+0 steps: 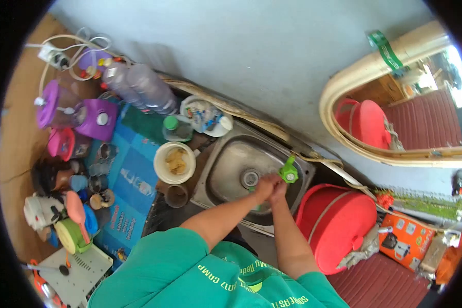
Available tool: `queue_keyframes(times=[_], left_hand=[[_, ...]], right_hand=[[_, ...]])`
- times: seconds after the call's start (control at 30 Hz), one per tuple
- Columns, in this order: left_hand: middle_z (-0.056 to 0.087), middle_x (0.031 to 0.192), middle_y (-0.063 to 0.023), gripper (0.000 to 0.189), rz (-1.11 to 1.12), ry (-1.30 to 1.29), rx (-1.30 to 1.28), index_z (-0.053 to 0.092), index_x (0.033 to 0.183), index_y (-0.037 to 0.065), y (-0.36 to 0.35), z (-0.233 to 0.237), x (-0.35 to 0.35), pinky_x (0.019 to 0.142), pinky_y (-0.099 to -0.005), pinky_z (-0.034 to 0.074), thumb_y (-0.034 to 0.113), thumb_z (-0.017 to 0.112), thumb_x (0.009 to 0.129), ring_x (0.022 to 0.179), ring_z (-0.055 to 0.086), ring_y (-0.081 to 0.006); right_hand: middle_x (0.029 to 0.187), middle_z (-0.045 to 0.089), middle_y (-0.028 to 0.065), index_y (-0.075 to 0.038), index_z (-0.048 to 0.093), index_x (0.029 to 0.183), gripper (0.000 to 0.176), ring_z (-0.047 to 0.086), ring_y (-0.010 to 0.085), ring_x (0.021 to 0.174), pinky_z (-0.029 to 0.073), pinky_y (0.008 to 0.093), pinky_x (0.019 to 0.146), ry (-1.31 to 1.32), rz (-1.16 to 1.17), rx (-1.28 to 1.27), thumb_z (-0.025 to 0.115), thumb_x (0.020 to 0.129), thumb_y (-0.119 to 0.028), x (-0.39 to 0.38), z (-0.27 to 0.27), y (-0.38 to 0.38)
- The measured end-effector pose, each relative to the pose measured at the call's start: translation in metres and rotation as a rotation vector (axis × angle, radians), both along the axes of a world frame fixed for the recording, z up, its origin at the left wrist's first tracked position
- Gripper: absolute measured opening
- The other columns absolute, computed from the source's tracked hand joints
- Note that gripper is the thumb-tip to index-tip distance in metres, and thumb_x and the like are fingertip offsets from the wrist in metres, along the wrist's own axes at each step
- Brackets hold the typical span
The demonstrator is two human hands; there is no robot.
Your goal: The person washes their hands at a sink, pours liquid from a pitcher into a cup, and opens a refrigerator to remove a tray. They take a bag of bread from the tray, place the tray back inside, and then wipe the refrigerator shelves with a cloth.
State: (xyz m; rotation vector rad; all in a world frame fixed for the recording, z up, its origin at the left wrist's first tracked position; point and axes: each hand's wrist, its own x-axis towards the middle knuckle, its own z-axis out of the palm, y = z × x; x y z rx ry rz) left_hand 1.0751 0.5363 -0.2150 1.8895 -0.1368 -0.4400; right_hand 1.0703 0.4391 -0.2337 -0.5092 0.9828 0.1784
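Over the steel sink (222, 163), my left hand (264, 188) and my right hand (278, 191) are pressed together just below the green tap (289, 172). The fingers of both look curled in against each other, and whatever might be between them is hidden. Small green patches show in the basin beside and beneath my hands, too small to name. Left of my hands lies the round drain (250, 178). No stream of water can be made out.
Left of the sink stand a white bucket (161, 177) with yellowish pieces inside, a brown cup (176, 196) and a green-capped container (177, 129). A white bowl (190, 105) holds small items. At right are a large red lidded bin (339, 226) and a framed mirror (339, 79).
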Motion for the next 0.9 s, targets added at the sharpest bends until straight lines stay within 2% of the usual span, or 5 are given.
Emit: queue_keyframes(times=[0.1, 0.27, 0.43, 0.7, 0.9], left_hand=[[0.065, 0.119, -0.0233, 0.036, 0.305, -0.58, 0.39, 0.065, 0.118, 0.005, 0.0, -0.007, -0.022, 0.098, -0.0471, 0.045, 0.033, 0.05, 0.1, 0.113, 0.06, -0.0404], [0.068, 0.114, -0.0223, 0.037, 0.469, 0.026, -0.111, 0.065, 0.12, 0.006, 0.053, 0.148, 0.008, 0.094, -0.0504, 0.048, 0.032, 0.052, 0.098, 0.105, 0.065, -0.0393], [0.069, 0.1, -0.0199, 0.032, 0.196, -0.298, 0.36, 0.069, 0.111, 0.007, 0.036, 0.232, 0.02, 0.084, -0.0536, 0.052, 0.031, 0.057, 0.093, 0.093, 0.068, -0.0425], [0.065, 0.089, -0.0144, 0.023, 0.156, -0.338, 0.655, 0.071, 0.1, 0.008, -0.006, 0.201, 0.021, 0.085, -0.0549, 0.052, 0.019, 0.061, 0.082, 0.094, 0.067, -0.0375], [0.058, 0.13, -0.0209, 0.041, 0.048, -0.947, 0.407, 0.059, 0.124, 0.005, 0.039, 0.177, 0.003, 0.102, -0.0504, 0.047, 0.022, 0.061, 0.087, 0.121, 0.057, -0.0396]], right_hand=[[0.148, 0.042, 0.0205, -0.003, 0.038, 0.143, 0.06, 0.04, 0.044, 0.137, 0.032, 0.0538, 0.115, -0.096, 0.106, 0.116, 0.045, 0.1, -0.044, 0.023, -0.005, 0.025], [0.148, 0.044, 0.0155, -0.007, 0.041, 0.144, 0.055, 0.047, 0.0326, 0.132, 0.039, 0.0439, 0.111, -0.436, 0.328, 0.519, 0.05, 0.1, -0.038, 0.048, -0.045, 0.002], [0.145, 0.047, 0.014, -0.008, 0.044, 0.142, 0.052, 0.049, 0.0302, 0.129, 0.04, 0.043, 0.11, -0.363, 0.258, 0.506, 0.048, 0.1, -0.039, 0.048, -0.001, 0.002], [0.14, 0.051, 0.0116, -0.009, 0.047, 0.138, 0.048, 0.052, 0.0264, 0.125, 0.042, 0.0416, 0.108, -0.418, 0.281, 0.604, 0.045, 0.101, -0.04, 0.035, 0.051, -0.009], [0.141, 0.052, 0.0118, -0.008, 0.049, 0.138, 0.048, 0.052, 0.0264, 0.127, 0.04, 0.0413, 0.11, -0.461, 0.407, 0.44, 0.038, 0.104, -0.039, -0.005, 0.122, 0.0]])
